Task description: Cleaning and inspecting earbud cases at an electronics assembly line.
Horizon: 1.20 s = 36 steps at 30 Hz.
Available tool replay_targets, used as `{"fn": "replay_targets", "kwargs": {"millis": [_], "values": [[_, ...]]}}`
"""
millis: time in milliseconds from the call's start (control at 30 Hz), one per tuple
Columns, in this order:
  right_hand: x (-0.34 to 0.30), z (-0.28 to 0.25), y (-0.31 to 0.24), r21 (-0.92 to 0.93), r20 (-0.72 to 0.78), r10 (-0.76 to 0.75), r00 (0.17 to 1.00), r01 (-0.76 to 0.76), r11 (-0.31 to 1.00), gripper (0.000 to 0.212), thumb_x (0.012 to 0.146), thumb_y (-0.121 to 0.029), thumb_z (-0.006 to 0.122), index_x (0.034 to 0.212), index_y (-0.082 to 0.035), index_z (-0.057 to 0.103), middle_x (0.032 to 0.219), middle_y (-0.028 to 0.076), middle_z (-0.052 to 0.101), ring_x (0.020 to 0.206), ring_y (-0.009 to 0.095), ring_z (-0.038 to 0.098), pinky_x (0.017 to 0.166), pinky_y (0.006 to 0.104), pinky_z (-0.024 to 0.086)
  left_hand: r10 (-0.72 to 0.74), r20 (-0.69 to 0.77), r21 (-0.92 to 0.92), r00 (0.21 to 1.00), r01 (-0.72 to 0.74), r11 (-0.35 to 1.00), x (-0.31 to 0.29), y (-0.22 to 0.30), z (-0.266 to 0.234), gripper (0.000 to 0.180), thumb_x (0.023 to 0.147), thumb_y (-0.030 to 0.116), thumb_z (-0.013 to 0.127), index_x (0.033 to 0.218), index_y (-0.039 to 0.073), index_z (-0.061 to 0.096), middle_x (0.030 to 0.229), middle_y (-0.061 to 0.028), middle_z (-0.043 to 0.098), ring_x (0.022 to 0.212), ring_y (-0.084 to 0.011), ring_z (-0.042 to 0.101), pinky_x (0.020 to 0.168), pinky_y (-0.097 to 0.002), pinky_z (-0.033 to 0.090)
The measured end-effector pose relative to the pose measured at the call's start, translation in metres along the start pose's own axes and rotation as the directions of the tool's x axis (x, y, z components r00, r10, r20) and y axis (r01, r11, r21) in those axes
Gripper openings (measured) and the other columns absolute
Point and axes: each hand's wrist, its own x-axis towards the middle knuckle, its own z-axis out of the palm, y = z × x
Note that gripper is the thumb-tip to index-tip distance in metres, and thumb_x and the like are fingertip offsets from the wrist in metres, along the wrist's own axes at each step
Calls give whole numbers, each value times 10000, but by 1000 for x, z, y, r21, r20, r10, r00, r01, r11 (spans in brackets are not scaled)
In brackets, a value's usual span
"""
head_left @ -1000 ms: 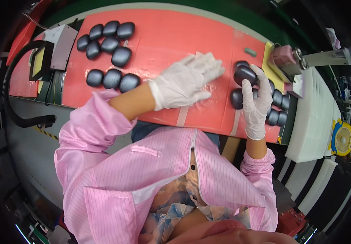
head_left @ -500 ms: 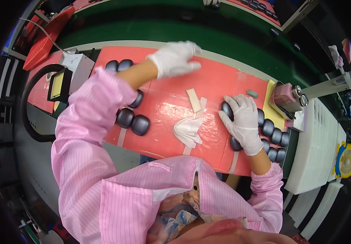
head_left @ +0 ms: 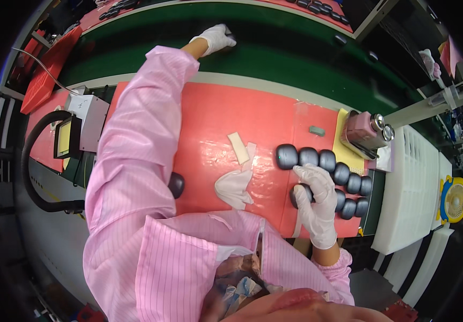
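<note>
Now that our left hand (head_left: 211, 40) has reached past the tabletop (head_left: 204, 118) to the green surface (head_left: 135, 48) at upper centre, its grip closed around a dark piece (head_left: 232, 40), our right hand (head_left: 320, 206) pinches the lower end piece (head_left: 308, 191) at centre right, leaving the upper row (head_left: 309, 156) apparently settled.

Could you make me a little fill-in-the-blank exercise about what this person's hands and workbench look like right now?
1. The left hand is over the ____ surface beyond the red mat.
2. The right hand, touching a dark rounded piece, wears a ____ glove.
3. In the picture, the white cloth lies to the ____ of the right hand.
4. The small fan has a blue and ____ casing.

Missing words: green; white; left; yellow.
</note>
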Motion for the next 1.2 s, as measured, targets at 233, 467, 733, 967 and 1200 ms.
{"fn": "replay_targets", "kwargs": {"millis": [233,467,733,967,1200], "values": [[35,53,-33,729,-136,407,903,-187,659,386,903,-84,596,1277,-6,539,1111,93,576,1047,153,543,914,289,440,104,173,-935,979,130,331,-248,98,3,412,889,164,637,1241,-16,521,1141,-90,596,1016,-169,604,869,-307,508],[25,73,-55,882,135,335,932,-267,389,300,989,-189,491,1207,-3,579,1077,67,632,986,135,578,900,272,439,-27,146,-953,989,148,266,-375,102,31,354,836,95,696,1145,-28,575,987,-92,658,903,-169,648,787,-286,532],[-10,71,-55,377,-85,-92,992,118,919,230,938,-118,518,1127,-24,609,1009,55,629,872,120,577,798,274,466,-68,37,-992,997,45,119,-417,102,64,376,775,-54,709,1126,-35,576,1003,-82,646,895,-137,629,755,-271,544],[-26,81,-74,686,126,190,974,-224,692,353,1010,-281,372,1020,-14,604,878,84,647,797,152,611,763,269,467,-36,-102,-990,994,-98,103,-449,97,91,606,795,128,736,1307,12,433,1053,-66,581,929,-141,583,857,-303,494],[-2,103,-59,113,49,-136,990,130,985,207,816,-113,663,1000,-27,626,1030,164,635,989,320,604,894,364,452,158,300,-954,941,297,42,-485,20,47,781,772,527,669,1264,-52,488,970,-105,633,901,-181,623,648,-262,484]]}}
